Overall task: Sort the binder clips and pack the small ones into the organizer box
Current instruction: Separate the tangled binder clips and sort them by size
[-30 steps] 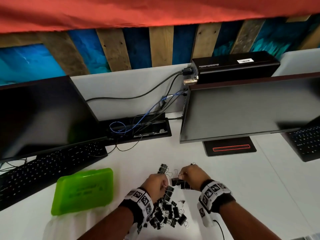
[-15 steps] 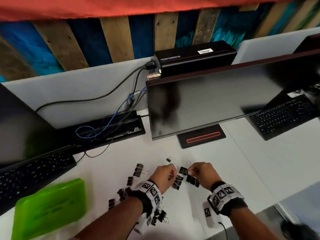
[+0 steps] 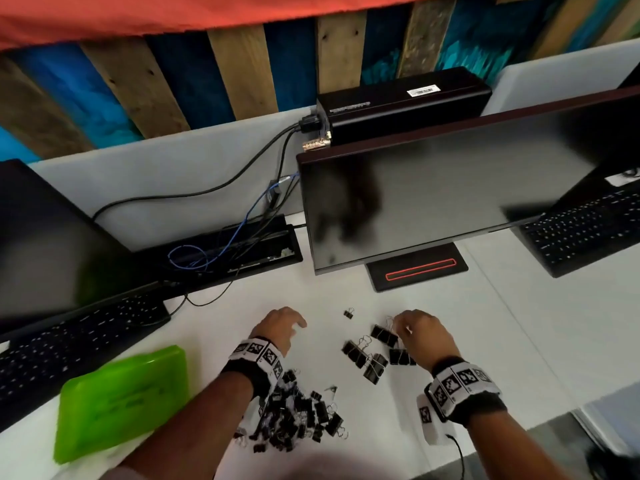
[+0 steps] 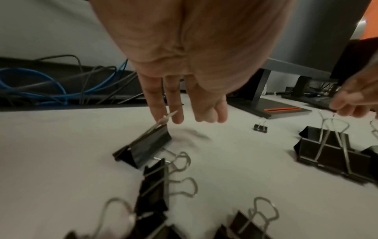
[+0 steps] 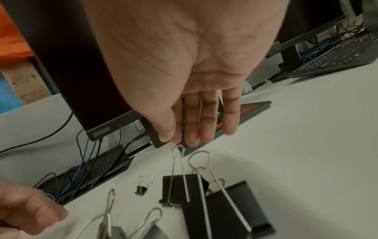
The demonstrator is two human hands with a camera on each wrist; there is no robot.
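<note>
Black binder clips lie on the white desk (image 3: 485, 341). Several small ones form a pile (image 3: 298, 417) under my left forearm, and one small clip (image 3: 349, 312) lies alone between my hands. A group of large clips (image 3: 367, 358) sits to the right. My right hand (image 3: 398, 323) pinches the wire handle (image 5: 177, 148) of a large clip (image 5: 180, 190) that rests on the desk. My left hand (image 4: 184, 116) hangs with straight fingers just over another large clip (image 4: 145, 148) and grips nothing. The green organizer box (image 3: 121, 400) lies closed at the left.
A dark monitor (image 3: 450, 188) on a stand (image 3: 419, 268) rises behind the clips. A keyboard (image 3: 76, 344) lies beyond the green box and another keyboard (image 3: 581, 230) at the far right. A cable tray (image 3: 225, 251) with blue and black wires sits at the back.
My hands have parted. The left hand has let go and moved left, away from the large clips; the right hand stays pinched on a handle. The head view has shifted.
</note>
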